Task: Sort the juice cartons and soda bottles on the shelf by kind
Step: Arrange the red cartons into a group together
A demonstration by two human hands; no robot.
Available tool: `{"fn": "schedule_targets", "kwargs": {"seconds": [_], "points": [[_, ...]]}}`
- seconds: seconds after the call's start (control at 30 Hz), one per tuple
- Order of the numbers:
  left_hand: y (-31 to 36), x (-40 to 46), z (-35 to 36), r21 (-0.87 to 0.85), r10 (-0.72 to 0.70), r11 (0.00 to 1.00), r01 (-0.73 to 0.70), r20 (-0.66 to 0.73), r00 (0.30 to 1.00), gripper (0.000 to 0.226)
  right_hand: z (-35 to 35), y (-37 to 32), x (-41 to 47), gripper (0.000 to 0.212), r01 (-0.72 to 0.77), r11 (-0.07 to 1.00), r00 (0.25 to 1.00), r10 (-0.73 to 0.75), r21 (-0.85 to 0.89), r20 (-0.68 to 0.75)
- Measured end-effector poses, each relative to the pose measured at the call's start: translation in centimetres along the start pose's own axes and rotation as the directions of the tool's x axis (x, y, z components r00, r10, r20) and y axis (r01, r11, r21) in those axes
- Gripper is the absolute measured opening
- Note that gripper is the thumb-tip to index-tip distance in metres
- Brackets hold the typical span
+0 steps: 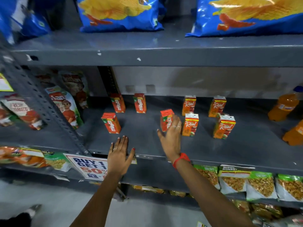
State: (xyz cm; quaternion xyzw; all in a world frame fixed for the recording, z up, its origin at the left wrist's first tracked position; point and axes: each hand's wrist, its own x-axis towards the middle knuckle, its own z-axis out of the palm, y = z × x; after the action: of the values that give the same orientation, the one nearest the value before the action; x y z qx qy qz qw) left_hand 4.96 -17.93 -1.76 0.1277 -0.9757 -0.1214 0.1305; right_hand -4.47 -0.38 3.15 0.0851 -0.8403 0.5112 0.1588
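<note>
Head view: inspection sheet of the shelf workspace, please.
Surface: grey metal shelf, scuffed.
Job's things: four Maaza cartons left, four Real cartons right, all upright; orange soda bottles far right.
Clutter: sale sign on the shelf edge.
Grippers: left hand flat on the shelf edge, empty; right hand open against the front-right Maaza carton.
Cables: nothing seen.
Surroundings: chip bags above, snack packets below.

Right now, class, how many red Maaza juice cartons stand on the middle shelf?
4. Two stand at the back left, one at the front left, and one mid-shelf by the right hand, fingers against it. None seems hidden.
</note>
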Motion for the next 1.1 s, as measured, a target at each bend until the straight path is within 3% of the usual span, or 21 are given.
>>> {"fn": "schedule_targets", "kwargs": {"seconds": [0.13, 0.27, 0.43, 0.63, 1.1], "points": [[-2.2, 0.4, -0.3, -0.012, -0.051, 0.999, 0.051, -0.016, 0.999, 0.078, 2.0, 0.3, 1.2, 0.089, -0.068, 0.994, 0.996, 0.072, 0.084, -0.049], [-2.4, 0.3, 0.3, -0.033, -0.051, 0.998, 0.049, -0.048, 0.998, 0.072, 3.1, 1.2, 1.2, 0.085, -0.144, 0.96, 0.966, 0.189, 0.238, -0.175], [-3.1, 0.4, 0.9, -0.026, -0.028, 0.999, 0.026, -0.06, 0.998, 0.067, 4.7, 1.4, 1.5, 0.061, -0.181, 0.977, 0.94, 0.206, 0.115, -0.273], [-3.5, 0.5, 1.0, 0.016, 0.003, 1.0, -0.002, -0.041, 0.999, 0.066, 8.6, -1.5, 0.0, 0.058, -0.164, 0.964, 0.953, 0.21, 0.21, -0.217], [-3.9, 0.6, 1.5, 0.018, 0.024, 1.0, -0.023, -0.066, 0.997, 0.065, 11.4, -3.5, -1.1, 0.05, -0.133, 0.986, 0.973, 0.148, 0.099, -0.175]]}}
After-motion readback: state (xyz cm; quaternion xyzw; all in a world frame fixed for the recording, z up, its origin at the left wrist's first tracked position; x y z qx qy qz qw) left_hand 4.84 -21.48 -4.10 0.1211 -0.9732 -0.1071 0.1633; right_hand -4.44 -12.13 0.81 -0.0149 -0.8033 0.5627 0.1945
